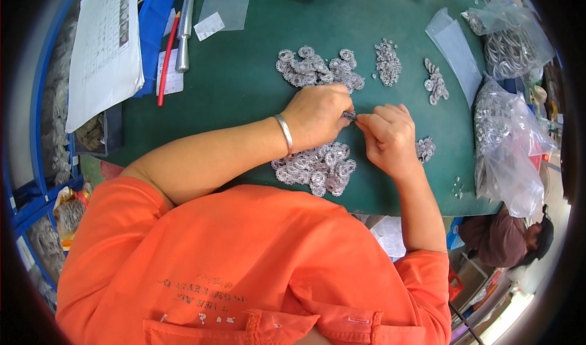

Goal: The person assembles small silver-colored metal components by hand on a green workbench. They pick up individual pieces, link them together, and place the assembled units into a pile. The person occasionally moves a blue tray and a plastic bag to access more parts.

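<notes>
Piece [349,116], small, silvery | left hand [318,112], right hand [389,134] pinching it | heap [317,169]: lacy, grey

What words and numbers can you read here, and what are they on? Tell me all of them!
None can be read.
Sheet, far left: printed grid, too small.
Shirt: dark print, too blurred.
Slip right of the metal rod: faint marks, too small.
Card behind the red pencil: faint marks, too small.

Orange shirt [244,247], 1 silver bracelet [285,133]
</notes>
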Tool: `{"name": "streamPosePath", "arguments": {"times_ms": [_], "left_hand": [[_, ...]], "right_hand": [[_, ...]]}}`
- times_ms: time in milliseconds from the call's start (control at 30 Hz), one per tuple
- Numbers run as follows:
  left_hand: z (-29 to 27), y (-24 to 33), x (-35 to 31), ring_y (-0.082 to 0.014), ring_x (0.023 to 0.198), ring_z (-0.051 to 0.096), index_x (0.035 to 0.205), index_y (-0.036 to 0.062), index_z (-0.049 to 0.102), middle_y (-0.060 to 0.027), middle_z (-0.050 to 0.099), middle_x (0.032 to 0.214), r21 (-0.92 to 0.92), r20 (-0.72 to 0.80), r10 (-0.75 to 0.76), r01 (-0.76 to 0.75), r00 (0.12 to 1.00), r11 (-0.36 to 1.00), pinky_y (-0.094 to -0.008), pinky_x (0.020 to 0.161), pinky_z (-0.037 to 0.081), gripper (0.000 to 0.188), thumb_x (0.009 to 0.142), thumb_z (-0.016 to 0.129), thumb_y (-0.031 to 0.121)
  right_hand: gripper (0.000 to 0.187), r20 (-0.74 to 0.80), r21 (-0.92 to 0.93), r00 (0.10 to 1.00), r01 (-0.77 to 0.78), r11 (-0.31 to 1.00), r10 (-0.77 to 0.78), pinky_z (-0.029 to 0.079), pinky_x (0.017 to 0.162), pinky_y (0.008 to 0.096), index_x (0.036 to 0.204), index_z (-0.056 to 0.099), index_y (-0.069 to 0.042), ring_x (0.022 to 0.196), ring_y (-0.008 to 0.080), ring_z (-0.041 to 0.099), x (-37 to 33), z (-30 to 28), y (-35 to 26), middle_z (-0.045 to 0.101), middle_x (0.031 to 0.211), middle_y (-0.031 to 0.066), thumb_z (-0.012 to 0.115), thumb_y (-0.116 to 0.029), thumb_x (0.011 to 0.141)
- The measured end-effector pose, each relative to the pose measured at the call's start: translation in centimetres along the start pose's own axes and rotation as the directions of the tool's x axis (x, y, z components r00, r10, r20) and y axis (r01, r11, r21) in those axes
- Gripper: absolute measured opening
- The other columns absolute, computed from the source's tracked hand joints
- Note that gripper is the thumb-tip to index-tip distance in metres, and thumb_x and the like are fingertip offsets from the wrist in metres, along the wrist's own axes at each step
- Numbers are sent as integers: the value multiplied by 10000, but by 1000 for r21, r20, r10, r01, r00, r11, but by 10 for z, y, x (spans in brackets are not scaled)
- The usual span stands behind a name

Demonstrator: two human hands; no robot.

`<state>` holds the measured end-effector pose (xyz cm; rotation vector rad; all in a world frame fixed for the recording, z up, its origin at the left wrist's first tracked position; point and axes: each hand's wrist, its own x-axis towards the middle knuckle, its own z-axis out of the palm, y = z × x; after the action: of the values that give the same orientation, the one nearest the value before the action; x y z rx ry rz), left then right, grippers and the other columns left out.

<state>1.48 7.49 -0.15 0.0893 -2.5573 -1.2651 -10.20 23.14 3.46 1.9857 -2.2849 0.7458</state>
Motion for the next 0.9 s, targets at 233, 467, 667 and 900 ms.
{"name": "streamPosePath", "arguments": {"times_ms": [233, 467, 667, 900], "left_hand": [[1, 0, 2, -303, 756, 645, 863, 11, 693, -109, 626, 847, -6, -13, -6, 6, 1000, 1000, -383, 682, 531, 147, 738, 750, 65], [2, 0, 1, -298, 774, 646, 868, 18, 696, -105, 620, 849, 10, -6, -2, 2, 1000, 1000, -389, 690, 530, 155, 736, 753, 76], [1, 0, 0, -298, 773, 645, 867, 19, 699, -101, 618, 844, 4, -11, 3, -3, 1000, 1000, -392, 689, 530, 149, 742, 750, 82], [2, -1, 0, -298, 777, 644, 864, 27, 701, -96, 613, 846, 12, -9, -2, 2, 1000, 1000, -393, 685, 529, 138, 747, 744, 85]], "right_hand": [[109, 26, -18, 999, 36, 999, -35, 364, 562, 377, 700, 617, -80, 594, 248, 548, 7, -1, 1, 512, 612, 38, 711, -36, 666], [109, 50, -32, 997, 58, 998, -57, 363, 562, 378, 702, 617, -90, 585, 245, 539, 5, -4, 4, 507, 609, 35, 705, -37, 662], [106, 61, -37, 995, 84, 996, -82, 362, 558, 374, 710, 618, -90, 574, 241, 532, 6, -6, 6, 495, 598, 35, 702, -37, 674], [109, 50, -41, 998, 44, 998, -42, 364, 555, 378, 707, 615, -83, 574, 244, 543, 3, -4, 4, 522, 607, 40, 709, -32, 682]]}}
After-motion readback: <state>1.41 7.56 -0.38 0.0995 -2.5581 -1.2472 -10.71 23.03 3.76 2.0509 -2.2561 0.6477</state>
